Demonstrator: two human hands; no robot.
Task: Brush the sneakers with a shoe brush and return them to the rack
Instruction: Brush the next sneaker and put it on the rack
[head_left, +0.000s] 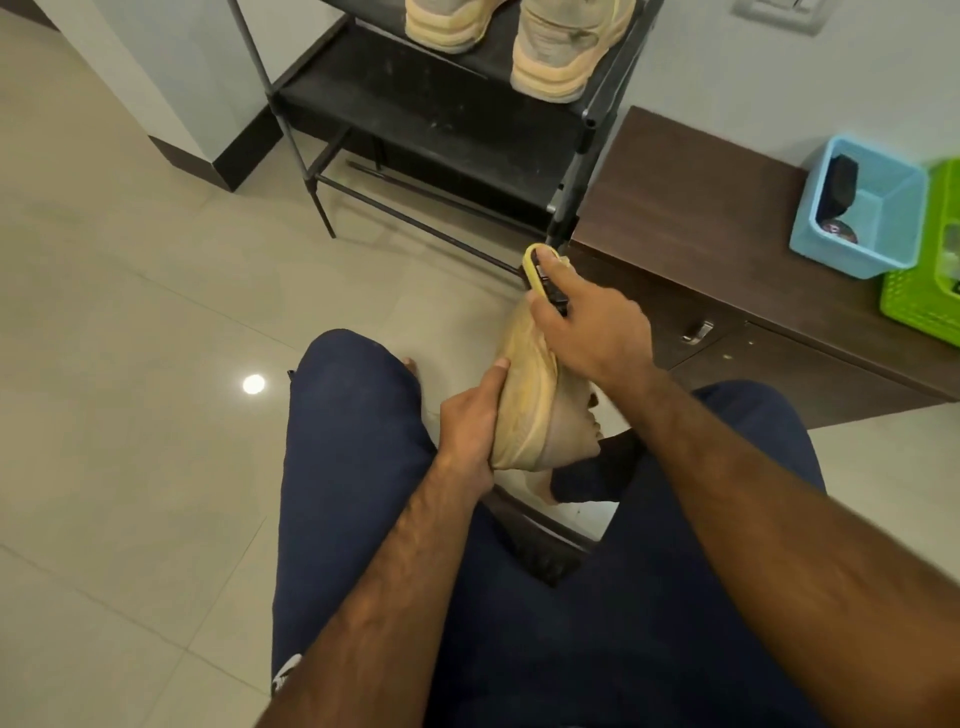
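Observation:
I sit with a tan sneaker (524, 384) held between my knees, its sole side turned toward me. My left hand (467, 426) grips the sneaker's near end, thumb along the sole edge. My right hand (587, 332) holds a yellow shoe brush (535, 270) with dark bristles pressed on the sneaker's far end. Two more tan sneakers (561, 47) stand on an upper shelf of the black shoe rack (431, 124), only partly in view.
A low dark wooden cabinet (691, 208) stands right of the rack. On it sit a light blue bin (857, 202) with dark items inside and a green basket (930, 280). Pale floor tiles (130, 312) spread to the left. My dark blue trousers fill the foreground.

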